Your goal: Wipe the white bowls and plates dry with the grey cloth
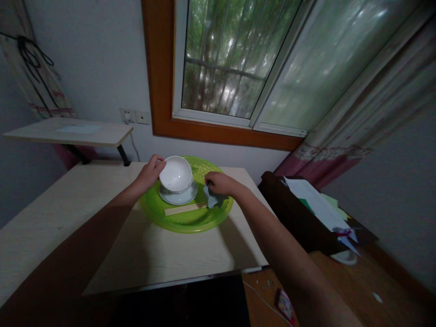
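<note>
My left hand [152, 171] grips the rim of a white bowl [176, 174], which is tilted with its inside facing me. Beneath the bowl is a white plate [180, 197], with what looks like another bowl's rim between them. My right hand [220, 182] is closed on a grey-blue cloth [213, 198] at the right side of a round green tray [187, 227]. Several light wooden chopsticks [184, 209] lie across the tray in front of the plate, their right ends by the cloth.
The tray sits on a pale wooden table [126, 254]. A raised shelf [71, 131] stands at the table's back left. A dark brown box [299, 213] with papers is off to the right, and a window [238, 59] is behind the table.
</note>
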`<state>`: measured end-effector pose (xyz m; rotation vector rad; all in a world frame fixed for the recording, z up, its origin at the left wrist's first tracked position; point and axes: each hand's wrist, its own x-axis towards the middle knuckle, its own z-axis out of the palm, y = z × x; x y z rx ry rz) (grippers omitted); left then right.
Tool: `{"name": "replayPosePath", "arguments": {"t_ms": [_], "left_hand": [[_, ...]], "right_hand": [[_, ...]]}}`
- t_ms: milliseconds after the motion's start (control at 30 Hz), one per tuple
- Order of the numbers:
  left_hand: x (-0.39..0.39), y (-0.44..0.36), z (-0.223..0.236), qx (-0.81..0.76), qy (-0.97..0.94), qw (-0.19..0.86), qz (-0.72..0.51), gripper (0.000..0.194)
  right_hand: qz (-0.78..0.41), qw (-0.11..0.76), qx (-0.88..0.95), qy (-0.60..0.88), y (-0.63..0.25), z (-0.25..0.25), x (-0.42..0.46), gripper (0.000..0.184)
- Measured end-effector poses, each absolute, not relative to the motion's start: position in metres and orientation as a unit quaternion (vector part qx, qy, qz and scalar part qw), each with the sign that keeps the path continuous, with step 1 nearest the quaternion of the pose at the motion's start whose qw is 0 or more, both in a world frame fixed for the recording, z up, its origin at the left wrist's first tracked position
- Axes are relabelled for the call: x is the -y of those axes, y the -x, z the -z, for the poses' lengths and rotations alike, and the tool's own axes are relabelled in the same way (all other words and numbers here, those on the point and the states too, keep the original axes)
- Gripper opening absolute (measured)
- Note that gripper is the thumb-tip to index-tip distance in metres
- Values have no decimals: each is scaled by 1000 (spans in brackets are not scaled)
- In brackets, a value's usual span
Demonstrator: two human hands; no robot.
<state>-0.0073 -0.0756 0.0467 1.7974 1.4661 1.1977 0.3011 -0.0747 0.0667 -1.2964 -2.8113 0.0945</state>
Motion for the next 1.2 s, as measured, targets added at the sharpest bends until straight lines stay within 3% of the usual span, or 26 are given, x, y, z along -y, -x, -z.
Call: {"name": "replayPosePath", "arguments": {"t_ms": [233,633,800,1200], "left_hand": [[73,8,-43,-525,-678,265,-441,39],[73,1,-47,-543,-657,276,-444,38],[71,1,-45,-534,-659,280,-450,37],[70,4,-46,-543,-631,307,-461,42]], "right_hand": [[-14,-21,901,434,-300,-52,68,43],[-54,136,881,450,-315,-55,65,50],[-75,221,857,460,-319,-45,61,38],[-81,300,810,497,-316,-40,66,28]]}}
